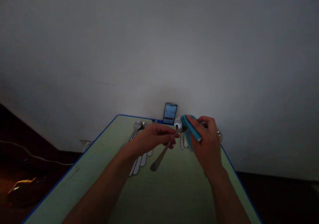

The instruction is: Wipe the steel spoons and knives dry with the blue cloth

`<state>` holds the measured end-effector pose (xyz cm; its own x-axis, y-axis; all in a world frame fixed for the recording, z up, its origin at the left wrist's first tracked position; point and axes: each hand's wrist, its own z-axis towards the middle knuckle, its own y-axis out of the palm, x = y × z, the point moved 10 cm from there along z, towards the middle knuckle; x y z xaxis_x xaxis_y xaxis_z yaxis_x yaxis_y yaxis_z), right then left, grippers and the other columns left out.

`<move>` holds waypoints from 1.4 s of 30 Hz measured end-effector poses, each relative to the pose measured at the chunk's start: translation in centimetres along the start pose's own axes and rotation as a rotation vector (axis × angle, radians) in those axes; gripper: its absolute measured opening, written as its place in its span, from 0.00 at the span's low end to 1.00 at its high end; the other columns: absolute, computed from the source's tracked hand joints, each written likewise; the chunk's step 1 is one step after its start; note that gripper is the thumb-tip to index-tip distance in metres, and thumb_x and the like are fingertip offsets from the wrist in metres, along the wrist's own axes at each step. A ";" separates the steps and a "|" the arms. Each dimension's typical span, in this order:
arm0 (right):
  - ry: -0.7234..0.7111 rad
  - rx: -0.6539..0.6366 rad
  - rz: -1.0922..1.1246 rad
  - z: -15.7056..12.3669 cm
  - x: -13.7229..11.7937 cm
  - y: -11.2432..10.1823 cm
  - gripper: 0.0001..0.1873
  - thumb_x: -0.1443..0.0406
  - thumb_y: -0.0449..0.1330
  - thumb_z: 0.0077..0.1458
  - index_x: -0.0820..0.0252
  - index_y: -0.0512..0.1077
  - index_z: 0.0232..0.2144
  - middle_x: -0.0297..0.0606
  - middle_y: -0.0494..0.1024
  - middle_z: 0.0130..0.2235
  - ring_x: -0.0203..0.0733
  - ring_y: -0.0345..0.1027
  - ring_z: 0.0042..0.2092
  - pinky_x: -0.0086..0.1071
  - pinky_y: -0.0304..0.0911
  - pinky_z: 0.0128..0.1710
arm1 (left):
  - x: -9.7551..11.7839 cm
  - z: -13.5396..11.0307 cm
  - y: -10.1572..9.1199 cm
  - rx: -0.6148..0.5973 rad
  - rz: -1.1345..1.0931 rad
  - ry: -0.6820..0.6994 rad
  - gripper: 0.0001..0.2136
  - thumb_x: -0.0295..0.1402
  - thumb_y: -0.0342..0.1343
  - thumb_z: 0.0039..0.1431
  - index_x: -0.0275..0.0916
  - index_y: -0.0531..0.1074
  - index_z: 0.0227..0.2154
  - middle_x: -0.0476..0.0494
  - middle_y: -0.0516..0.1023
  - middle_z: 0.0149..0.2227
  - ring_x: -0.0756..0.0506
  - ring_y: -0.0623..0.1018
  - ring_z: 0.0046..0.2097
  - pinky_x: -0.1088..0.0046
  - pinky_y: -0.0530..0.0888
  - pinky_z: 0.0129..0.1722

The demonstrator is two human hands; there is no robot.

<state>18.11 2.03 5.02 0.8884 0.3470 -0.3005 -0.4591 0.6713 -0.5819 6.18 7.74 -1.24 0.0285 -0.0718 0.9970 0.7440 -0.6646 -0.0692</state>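
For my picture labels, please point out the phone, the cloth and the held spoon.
Phone (170, 113): head view, middle of the screen.
Cloth (191, 129): head view, on its folded strip.
Spoon (161, 154): head view, on the handle, below the fingers (163, 138).

The spoon (159, 159) is silver, bright in its bowl and a duller grey along the handle, beside the plain teal of the cloth (191, 127), which has a small whitish patch at one end. The worktop (99, 171) is pale green with faint brownish streaks and a strong blue edge, its other cutlery (137, 166) silver-grey, its phone (170, 114) black-bordered with a light blue screen. The wall (159, 51) is grey (one thin dark line marks its left part), the cord (37, 156) off-white, the floor (269, 197) very dark brown.
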 end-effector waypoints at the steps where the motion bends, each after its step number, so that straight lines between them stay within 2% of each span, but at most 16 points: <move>1: 0.003 0.000 -0.006 0.0 0.1 0.0 0.22 0.70 0.55 0.53 0.54 0.69 0.51 0.41 0.63 0.43 0.41 0.61 0.39 0.38 0.64 0.38 | 0.0 0.0 0.0 -0.001 -0.002 -0.001 0.06 0.30 0.56 0.53 0.36 0.76 0.33 0.49 0.76 0.26 0.51 0.74 0.29 0.74 0.69 0.33; 10: 0.021 0.032 0.020 0.2 0.4 -0.5 0.21 0.71 0.55 0.53 0.55 0.68 0.50 0.40 0.63 0.43 0.39 0.62 0.38 0.37 0.64 0.39 | 0.1 0.1 -0.6 0.061 0.014 -0.046 0.06 0.32 0.56 0.53 0.35 0.74 0.30 0.49 0.76 0.25 0.52 0.74 0.27 0.76 0.69 0.30; 17: -0.291 -0.070 0.008 -0.2 -3.1 0.1 0.22 0.75 0.54 0.51 0.53 0.70 0.47 0.42 0.61 0.46 0.46 0.59 0.46 0.40 0.63 0.40 | 0.0 0.1 -0.6 0.076 0.084 -0.071 0.06 0.33 0.56 0.51 0.35 0.73 0.27 0.49 0.75 0.25 0.51 0.75 0.26 0.76 0.70 0.28; 20: -0.332 -0.113 -0.016 -0.3 -3.4 0.5 0.24 0.76 0.53 0.50 0.53 0.70 0.48 0.44 0.61 0.47 0.47 0.59 0.47 0.41 0.63 0.40 | 0.2 0.1 -0.6 0.094 0.155 -0.057 0.06 0.31 0.55 0.51 0.35 0.73 0.24 0.49 0.76 0.25 0.51 0.75 0.26 0.76 0.70 0.28; 26: -0.324 -0.118 -0.032 -0.2 -3.2 0.5 0.25 0.76 0.53 0.49 0.55 0.70 0.49 0.45 0.61 0.47 0.48 0.59 0.47 0.42 0.63 0.41 | 0.2 0.3 -0.6 0.100 0.191 -0.029 0.05 0.29 0.54 0.50 0.35 0.74 0.26 0.49 0.76 0.25 0.51 0.76 0.26 0.75 0.72 0.30; 36: -0.217 -0.098 -0.023 0.0 -2.2 0.4 0.26 0.76 0.53 0.50 0.51 0.69 0.50 0.43 0.61 0.47 0.46 0.59 0.48 0.42 0.63 0.42 | -0.5 0.3 -0.7 0.088 0.250 -0.022 0.08 0.34 0.55 0.52 0.35 0.76 0.28 0.47 0.76 0.24 0.50 0.76 0.27 0.76 0.71 0.29; 42: -0.146 -0.082 -0.040 0.1 -1.3 0.3 0.25 0.75 0.53 0.51 0.50 0.69 0.50 0.42 0.61 0.46 0.46 0.59 0.47 0.42 0.63 0.42 | -0.4 0.1 -0.8 0.092 0.252 -0.029 0.07 0.34 0.56 0.51 0.35 0.76 0.27 0.47 0.76 0.24 0.50 0.76 0.27 0.75 0.71 0.29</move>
<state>16.85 1.84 5.31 0.8938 0.4166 -0.1662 -0.4163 0.6327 -0.6530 5.66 8.41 -1.55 0.2387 -0.2048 0.9492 0.7685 -0.5577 -0.3136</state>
